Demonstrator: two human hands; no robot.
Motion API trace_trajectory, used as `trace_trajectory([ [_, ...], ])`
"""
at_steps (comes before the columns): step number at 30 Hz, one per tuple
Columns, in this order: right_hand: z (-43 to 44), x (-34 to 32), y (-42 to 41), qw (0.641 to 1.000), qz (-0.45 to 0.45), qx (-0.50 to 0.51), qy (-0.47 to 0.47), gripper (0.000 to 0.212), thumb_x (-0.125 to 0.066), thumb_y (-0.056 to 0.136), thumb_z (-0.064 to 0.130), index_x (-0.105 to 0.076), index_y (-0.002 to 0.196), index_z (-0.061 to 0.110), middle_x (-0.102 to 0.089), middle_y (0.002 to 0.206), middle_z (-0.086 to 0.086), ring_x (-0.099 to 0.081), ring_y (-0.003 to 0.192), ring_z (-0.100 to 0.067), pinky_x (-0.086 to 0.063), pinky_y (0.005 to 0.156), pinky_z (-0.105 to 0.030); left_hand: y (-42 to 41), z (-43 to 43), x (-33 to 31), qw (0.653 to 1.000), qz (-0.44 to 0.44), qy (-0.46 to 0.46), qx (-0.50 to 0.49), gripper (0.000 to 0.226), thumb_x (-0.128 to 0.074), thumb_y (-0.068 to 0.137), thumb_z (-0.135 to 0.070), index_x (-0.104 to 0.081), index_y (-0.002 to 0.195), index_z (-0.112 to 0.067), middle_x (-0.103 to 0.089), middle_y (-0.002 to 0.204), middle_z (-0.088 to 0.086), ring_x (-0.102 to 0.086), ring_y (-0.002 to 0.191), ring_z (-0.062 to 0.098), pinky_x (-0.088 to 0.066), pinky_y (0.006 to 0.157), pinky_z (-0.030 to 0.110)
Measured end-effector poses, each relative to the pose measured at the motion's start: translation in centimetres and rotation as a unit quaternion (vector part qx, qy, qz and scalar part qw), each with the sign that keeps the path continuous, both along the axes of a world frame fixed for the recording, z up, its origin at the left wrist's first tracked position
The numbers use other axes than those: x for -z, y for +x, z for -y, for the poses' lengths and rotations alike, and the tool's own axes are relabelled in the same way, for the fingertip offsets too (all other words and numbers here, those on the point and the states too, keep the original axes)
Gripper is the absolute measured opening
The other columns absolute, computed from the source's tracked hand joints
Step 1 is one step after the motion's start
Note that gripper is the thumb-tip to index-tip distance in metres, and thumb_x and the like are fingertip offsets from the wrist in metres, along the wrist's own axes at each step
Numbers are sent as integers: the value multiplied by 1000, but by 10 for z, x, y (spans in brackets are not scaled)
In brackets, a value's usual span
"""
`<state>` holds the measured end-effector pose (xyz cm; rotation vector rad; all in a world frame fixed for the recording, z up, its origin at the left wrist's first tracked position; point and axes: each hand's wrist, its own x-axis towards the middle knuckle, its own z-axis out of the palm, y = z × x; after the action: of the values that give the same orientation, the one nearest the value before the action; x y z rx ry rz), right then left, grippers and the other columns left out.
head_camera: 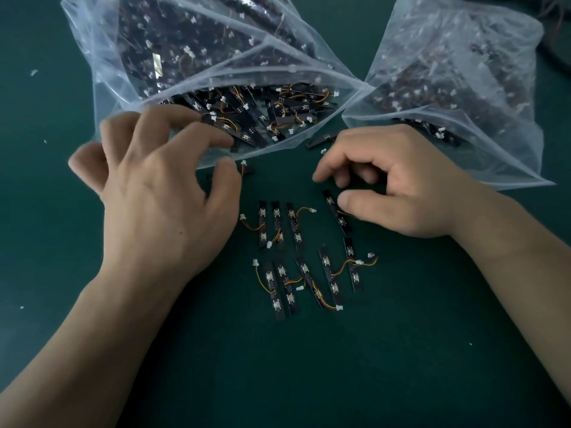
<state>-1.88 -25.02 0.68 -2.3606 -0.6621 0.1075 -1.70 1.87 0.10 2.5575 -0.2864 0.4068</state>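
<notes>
While the left hand (160, 193) is hovering at the mouth of the big open bag (129, 88), its fingers are spreading out loose and bent over the plastic lip. The thumb is touching a loose strip (248, 172) just outside the mouth, and it isn't gripping anything that I'm seeing. By the same bag's right corner the right hand (398, 183) is sitting half curled. Its thumb tip is pressing on a tilted strip (330, 200) lying flat on the counter (309, 381), with the other fingers arching above and not closing on it.

Progress-wise I'm guessing this is barely getting going. Just below the bag's mouth, between the hands, a row of three (277, 213) is lying side by side, and further from the bag a row of five (325, 261) is lining up roughly parallel, with the wire tails crossing. That's eight laid out plus the two being touched. Heaps more are jumbling inside the bag, so nearly everything is waiting to come out.

The strips are looking like thin, flat, matte black boards. Each one is carrying two small square buttons and an orange-and-yellow wire tail ending in a white plastic plug. The bag is crinkly, cloudy clear film, slumping open. A second bag (463, 41) of the same stuff is sitting right of it, meeting it at the corner. The counter is showing as a dull dark green mat, with a few white flecks (33, 72) lying left of the bag.
</notes>
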Motion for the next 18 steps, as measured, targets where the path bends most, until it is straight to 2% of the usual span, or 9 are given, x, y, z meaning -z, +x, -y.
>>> trace_trajectory([
  [2,-1,0,0,1000,3,0,-7,26,-70,81,21,-75,107,23,-62,85,8,-52,67,-19,-46,64,-38,0,1,0,998,-46,23,-22,31,-52,100,-42,-76,117,-33,-60,134,-14,-34,132,22,-34,109,63],
  [4,-1,0,0,1000,3,2,-9,26,-70,81,22,-75,106,23,-61,85,10,-52,67,-19,-46,64,-40,0,1,-1,998,-56,20,-22,35,-49,101,-46,-76,118,-32,-62,132,-18,-36,131,23,-35,107,66],
  [9,-2,0,-1,1000,8,6,-10,25,-70,81,22,-75,105,22,-61,85,11,-52,66,-19,-47,64,-41,1,-1,2,998,-47,14,-26,41,-50,99,-44,-74,124,-22,-65,133,-14,-36,127,22,-35,108,66],
  [11,-2,1,-1,1000,10,8,-12,24,-70,81,23,-75,105,23,-61,85,13,-52,66,-19,-47,64,-41,2,-1,2,999,-35,-1,-20,38,-53,99,-41,-72,126,-23,-62,131,-14,-36,127,20,-35,108,61],
  [13,-3,1,-1,1000,11,9,-16,23,-71,82,24,-75,105,24,-61,85,14,-53,66,-19,-47,63,-41,1,0,1,1000,-9,-16,-11,25,-57,97,-36,-72,116,-30,-58,124,-20,-37,125,16,-30,102,51],
  [15,-3,1,-1,1000,13,9,-19,22,-71,82,25,-75,105,26,-60,85,15,-53,67,-18,-47,63,-40,1,1,3,1000,7,-11,4,16,-61,96,-33,-74,105,-33,-55,119,-22,-38,123,17,-33,100,55],
  [18,-3,1,0,1000,15,10,-18,22,-70,82,25,-75,103,27,-60,85,15,-52,68,-18,-46,63,-37,1,-1,8,1000,-1,15,5,17,-65,93,-35,-76,106,-32,-59,123,-18,-37,124,20,-33,102,59],
])
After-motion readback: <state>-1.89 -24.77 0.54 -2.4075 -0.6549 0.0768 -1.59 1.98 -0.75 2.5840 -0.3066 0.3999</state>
